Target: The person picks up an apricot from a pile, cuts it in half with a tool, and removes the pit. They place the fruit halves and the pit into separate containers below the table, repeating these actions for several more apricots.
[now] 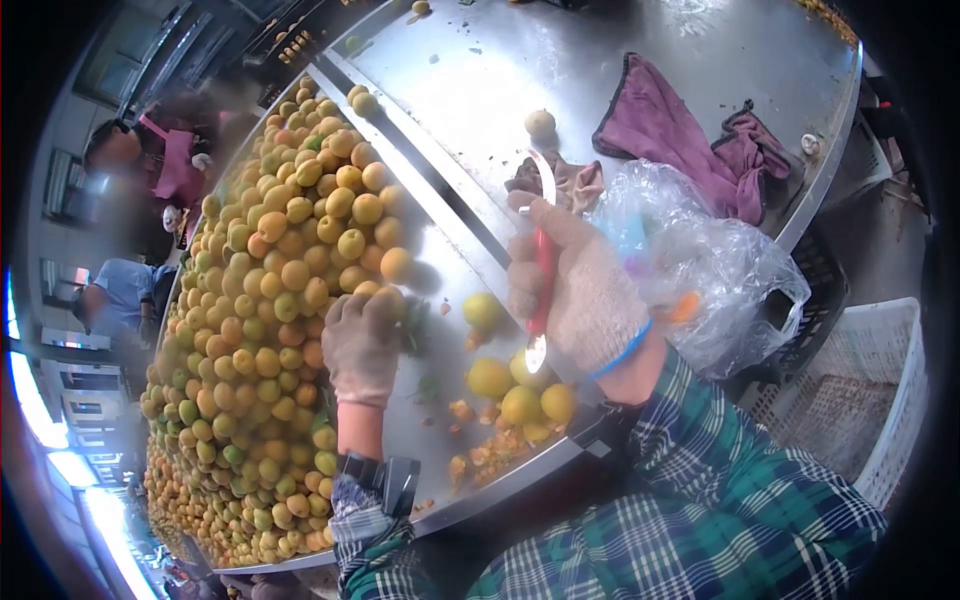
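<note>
My left hand (361, 345), in a pale work glove, lies at the right edge of a big heap of apricots (265, 280). Its fingers curl over an apricot (390, 298) that shows partly at the fingertips. In a similar glove with a blue cuff edge, my right hand (585, 285) is wrapped round a red-handled knife (544, 270). The knife's pale curved blade points up and away, and a rounded shiny end shows below the fist. Between the hands, several yellow-green apricots (521, 405) rest beside mashed orange pieces (490, 455) on the metal table (450, 265).
Beyond my right hand are a crumpled clear plastic bag (715, 285), a purple cloth (660, 130) and a lone apricot (540, 124). A white crate (890, 380) stands at the right below the table. People (125, 290) are at the far left. A metal ridge (420, 160) divides the table.
</note>
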Action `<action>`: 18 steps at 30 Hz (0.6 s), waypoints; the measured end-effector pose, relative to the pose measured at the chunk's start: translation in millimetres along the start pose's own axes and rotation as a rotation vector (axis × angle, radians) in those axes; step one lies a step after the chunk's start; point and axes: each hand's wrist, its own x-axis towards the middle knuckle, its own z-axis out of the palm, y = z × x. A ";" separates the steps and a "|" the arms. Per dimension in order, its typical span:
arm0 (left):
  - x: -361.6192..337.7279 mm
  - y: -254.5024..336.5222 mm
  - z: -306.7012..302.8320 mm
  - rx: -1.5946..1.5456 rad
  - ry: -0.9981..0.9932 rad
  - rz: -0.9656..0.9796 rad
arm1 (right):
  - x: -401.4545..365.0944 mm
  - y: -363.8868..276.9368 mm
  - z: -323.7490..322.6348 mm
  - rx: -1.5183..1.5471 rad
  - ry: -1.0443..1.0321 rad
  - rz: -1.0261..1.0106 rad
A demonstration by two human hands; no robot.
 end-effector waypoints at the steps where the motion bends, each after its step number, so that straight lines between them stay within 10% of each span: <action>1: -11.4 -12.3 1.5 0.010 -0.004 0.002 | 0.2 -0.5 0.1 -0.008 0.013 -0.013; 6: -56.2 -47.3 1.5 0.379 0.105 -0.137 | 1.3 -2.8 -0.4 0.002 0.039 -0.002; 18: 66.6 36.7 32.2 -0.038 0.161 -0.173 | 7.3 -10.7 -1.2 0.032 0.052 -0.002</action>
